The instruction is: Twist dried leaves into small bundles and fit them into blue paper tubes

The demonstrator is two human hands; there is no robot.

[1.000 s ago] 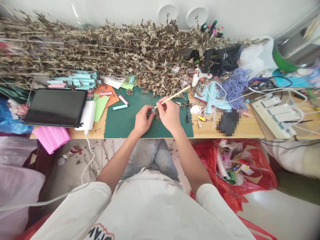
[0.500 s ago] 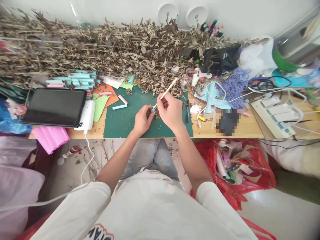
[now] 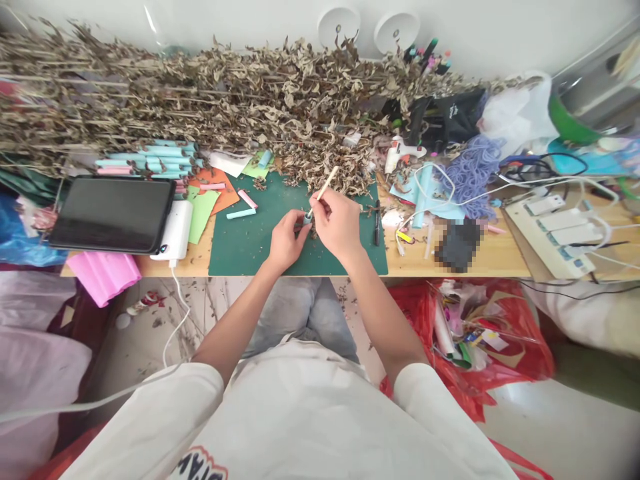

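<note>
Above a green cutting mat, my left hand is closed around a small light-blue paper tube, mostly hidden by the fingers. My right hand pinches a thin pale wooden stick, its lower end at the tube's open mouth. How far the stick reaches inside cannot be seen. Crumbs of dried leaf lie on the mat around both hands. Left of them rest a blue paper tube and a pink one.
Dried leafy stems cover the back of the table. A stack of blue tubes lies behind a tablet. To the right are a black pen, a glue gun, purple yarn and a power strip.
The stick has swung from a low rightward slant to a steeper angle, and its top dipped slightly in the last half second. My left hand holds the tube in place.
</note>
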